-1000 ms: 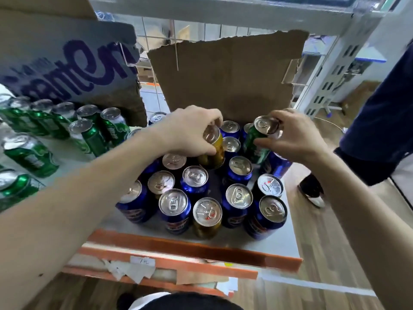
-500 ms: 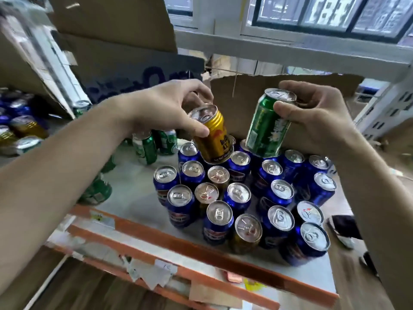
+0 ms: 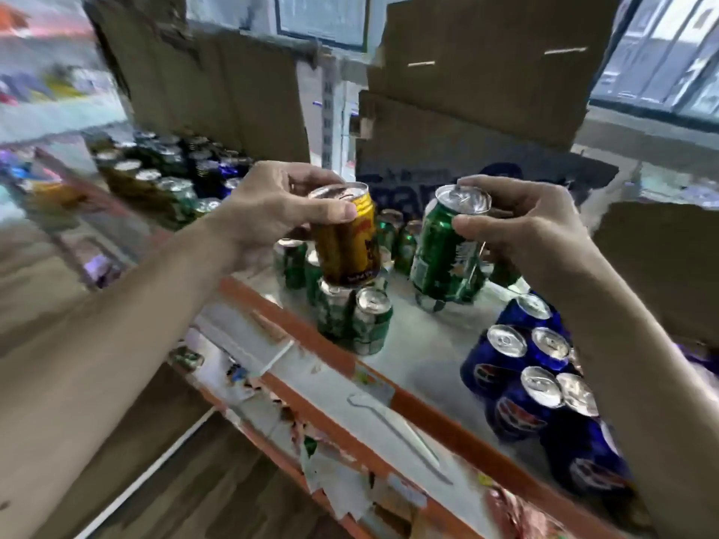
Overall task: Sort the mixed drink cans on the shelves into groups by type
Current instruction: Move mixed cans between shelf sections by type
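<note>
- Hands first: left hand (image 3: pixel 272 206) has its fingers and thumb curled round the rim of a gold can (image 3: pixel 344 243), held tilted in the air over the green group. Right hand (image 3: pixel 521 223) grips one green can (image 3: pixel 447 254) by its top the same way, also lifted and tilted, just above the shelf (image 3: pixel 424 355).
- So one gold and one green in the hands, side by side but not touching.
- Green cans on the shelf (image 3: pixel 352 317): two clear at the front, maybe five or six more behind them, partly hidden by the gold can, so can't give an exact count.
- Blue cans (image 3: pixel 517 367): about six tops visible at the right, packed tight together, some cut off by the right arm.
- Another shelf bay (image 3: pixel 163 177) further left holds a mixed bunch of green, gold and blue cans, way too blurry to count.
- The shelf is pale grey with an orange front rail (image 3: pixel 393 387) and torn paper labels (image 3: pixel 334 472) stuck below it.
- Torn brown cardboard sheets (image 3: pixel 486 72) stand behind the cans, windows (image 3: pixel 661 52) beyond, wood-look floor (image 3: pixel 155 480) below.
</note>
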